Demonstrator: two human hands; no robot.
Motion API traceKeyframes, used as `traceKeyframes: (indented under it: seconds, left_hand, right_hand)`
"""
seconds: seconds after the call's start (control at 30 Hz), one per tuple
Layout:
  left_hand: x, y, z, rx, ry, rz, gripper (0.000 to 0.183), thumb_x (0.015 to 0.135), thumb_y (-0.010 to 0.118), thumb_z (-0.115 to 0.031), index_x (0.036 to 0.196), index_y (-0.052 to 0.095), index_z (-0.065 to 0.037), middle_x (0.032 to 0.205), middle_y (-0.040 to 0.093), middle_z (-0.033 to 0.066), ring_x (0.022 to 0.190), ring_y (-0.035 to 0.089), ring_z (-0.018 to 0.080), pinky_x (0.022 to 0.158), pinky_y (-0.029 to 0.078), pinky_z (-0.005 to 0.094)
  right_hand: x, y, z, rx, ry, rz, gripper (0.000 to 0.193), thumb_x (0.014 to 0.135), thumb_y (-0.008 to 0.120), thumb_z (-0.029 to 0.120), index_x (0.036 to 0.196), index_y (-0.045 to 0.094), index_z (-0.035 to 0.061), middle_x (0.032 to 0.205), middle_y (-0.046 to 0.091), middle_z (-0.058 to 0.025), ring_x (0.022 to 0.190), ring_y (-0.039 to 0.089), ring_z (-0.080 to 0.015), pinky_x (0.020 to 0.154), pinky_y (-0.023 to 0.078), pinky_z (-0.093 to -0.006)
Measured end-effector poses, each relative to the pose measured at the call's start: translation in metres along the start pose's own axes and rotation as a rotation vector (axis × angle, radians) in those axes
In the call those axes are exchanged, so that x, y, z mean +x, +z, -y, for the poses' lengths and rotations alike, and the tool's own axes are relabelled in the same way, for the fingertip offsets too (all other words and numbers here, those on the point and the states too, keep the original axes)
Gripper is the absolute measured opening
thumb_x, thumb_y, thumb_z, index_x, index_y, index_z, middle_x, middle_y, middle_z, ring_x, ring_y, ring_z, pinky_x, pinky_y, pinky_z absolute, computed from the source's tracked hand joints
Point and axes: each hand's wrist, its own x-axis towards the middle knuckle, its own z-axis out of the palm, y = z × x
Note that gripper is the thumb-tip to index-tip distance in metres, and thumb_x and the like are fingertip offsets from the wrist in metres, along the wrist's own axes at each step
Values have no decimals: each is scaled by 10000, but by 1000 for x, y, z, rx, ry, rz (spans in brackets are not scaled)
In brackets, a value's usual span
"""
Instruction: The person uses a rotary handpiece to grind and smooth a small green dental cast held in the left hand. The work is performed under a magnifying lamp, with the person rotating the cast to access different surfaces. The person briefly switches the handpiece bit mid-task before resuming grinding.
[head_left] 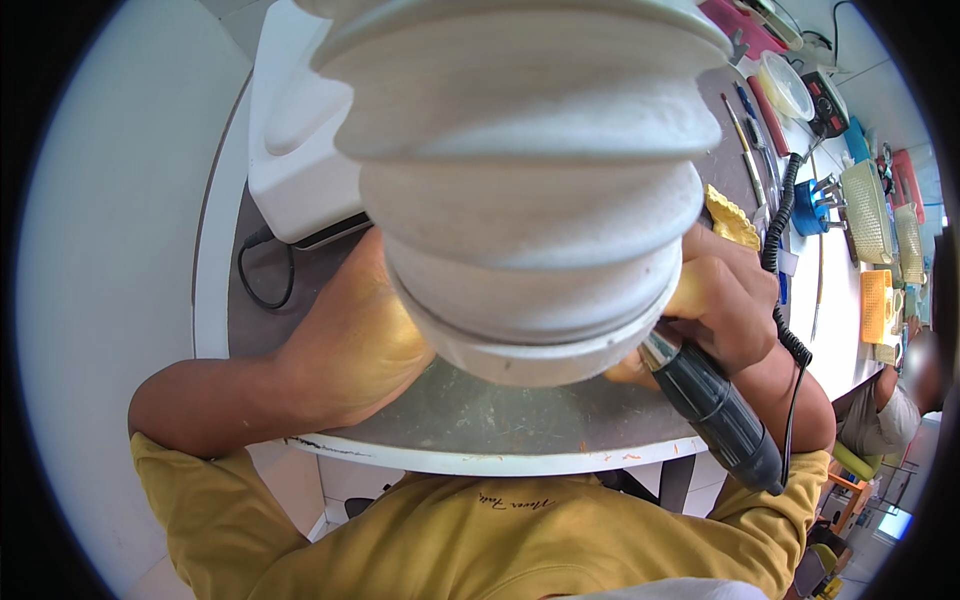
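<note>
A wide white ribbed hose [530, 200] hangs over the table and covers the middle of the view. My right hand [725, 300] is closed around a black rotary handpiece [715, 410] with a metal collar, its back end slanting down toward me. The hose hides its working tip. From the left, my left hand [385, 310] reaches in behind the hose. Its fingers are out of sight, and whatever they may hold cannot be seen. Yellow dust coats the back of that hand. A yellow piece with a scalloped edge [733, 218] lies just beyond my right hand.
A white machine [305, 140] with a black cable stands at the left. To the right are a coiled black cord [785, 230], brushes [743, 145], a blue tool holder [810, 207], a clear round tub [785, 88] and baskets [867, 212]. Another person [885, 415] sits at the far right.
</note>
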Motion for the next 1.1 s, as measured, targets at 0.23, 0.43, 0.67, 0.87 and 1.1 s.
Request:
traceKeyframes:
  seconds: [0.23, 0.43, 0.67, 0.87, 1.1]
  left_hand:
    - [1, -2, 3, -143, 18, 57, 440, 899, 641, 16, 1295, 450, 10, 1259, 550, 72, 1165, 506, 144, 1002, 427, 305]
    - [2, -4, 4, -242, 25, 119, 458, 910, 631, 1, 1325, 439, -10, 1291, 533, 60, 1188, 498, 145, 1018, 421, 314]
    - [2, -6, 4, -278, 21, 153, 464, 914, 632, -8, 1333, 434, -18, 1300, 524, 56, 1194, 492, 144, 1021, 417, 314]
    - [2, -6, 5, -260, 24, 154, 466, 915, 634, -12, 1335, 432, -21, 1301, 522, 55, 1194, 489, 142, 1021, 415, 311]
    - [2, -5, 5, -145, 18, 86, 463, 907, 644, -4, 1322, 440, -11, 1288, 531, 62, 1180, 493, 139, 1011, 416, 306]
  right_hand:
    - [1, 0, 1, -10, -8, -4, 193, 722, 785, 1, 827, 625, -26, 714, 638, -137, 794, 731, -314, 592, 589, -320]
    - [0, 4, 1, -12, -7, -37, 194, 721, 791, 9, 814, 625, -30, 716, 637, -137, 808, 733, -321, 585, 586, -320]
    - [1, 3, 1, -26, 2, -20, 189, 721, 786, 1, 799, 617, -32, 711, 633, -141, 806, 732, -330, 581, 584, -324]
    - [0, 4, 1, -2, 3, -42, 188, 714, 782, -8, 814, 625, -31, 693, 627, -140, 802, 734, -317, 554, 567, -313]
    - [-2, 8, 0, 3, 21, -102, 190, 698, 783, -7, 808, 627, -11, 687, 627, -132, 808, 737, -301, 541, 560, -304]
